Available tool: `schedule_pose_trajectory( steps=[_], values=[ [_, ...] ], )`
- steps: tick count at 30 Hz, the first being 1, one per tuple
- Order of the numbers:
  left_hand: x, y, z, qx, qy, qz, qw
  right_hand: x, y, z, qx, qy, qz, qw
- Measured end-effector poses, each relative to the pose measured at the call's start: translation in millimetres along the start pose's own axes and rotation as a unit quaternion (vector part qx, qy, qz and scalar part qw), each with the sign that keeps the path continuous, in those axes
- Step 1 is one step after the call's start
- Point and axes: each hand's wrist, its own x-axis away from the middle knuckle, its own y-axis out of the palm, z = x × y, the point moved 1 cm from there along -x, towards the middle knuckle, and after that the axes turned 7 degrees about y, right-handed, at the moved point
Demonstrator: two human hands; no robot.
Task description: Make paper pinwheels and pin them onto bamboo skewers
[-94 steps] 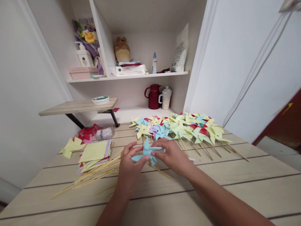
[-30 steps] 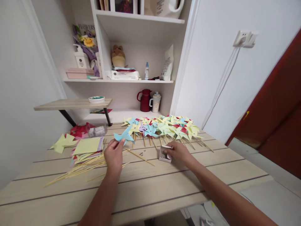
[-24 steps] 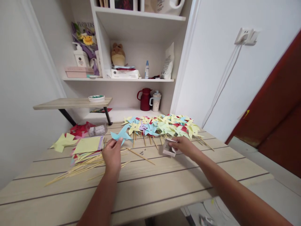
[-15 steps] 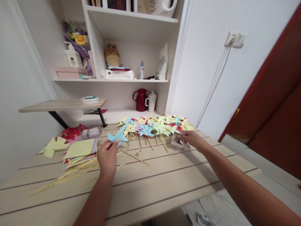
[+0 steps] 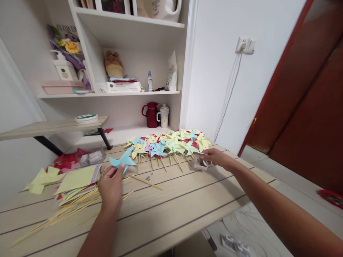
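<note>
Blue pinwheel in left hand; right hand grips small box on wooden table.

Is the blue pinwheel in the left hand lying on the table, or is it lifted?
Lifted. The left hand pinches the blue pinwheel by its lower edge, so its blades stand clear above the table.

Counts: two hands, left and right; one loose blue pinwheel; one small box; one jug and one cup far back; finished pinwheels too overlapped to count.
</note>
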Motion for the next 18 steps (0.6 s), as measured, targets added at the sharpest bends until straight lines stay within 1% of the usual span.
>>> schedule_pose_trajectory(
  steps=[2,4,9,13,18],
  values=[
    [0.6,0.8,2.9,0.016,-0.018,-0.002,1.0,1.8,-1.1,-1.0,0.004,0.001,-0.012,1.0],
    [1.3,1.1,5.2,0.028,-0.031,-0.001,0.999,2.6,2.5,-2.6,0.01,0.0,-0.027,1.0],
    [1.9,0.3,3.7,0.032,-0.023,-0.004,0.999,1.0,23.4,-12.3,0.02,-0.009,-0.054,0.998],
    [2.1,-0.2,1.4,0.033,-0.029,-0.019,0.999,-4.5,42.5,-27.5,0.029,-0.02,-0.038,0.999],
    [2.8,0.8,3.1,0.055,-0.042,-0.026,0.997,-17.7,65.6,-47.5,0.066,-0.037,0.015,0.997]
  ],
)
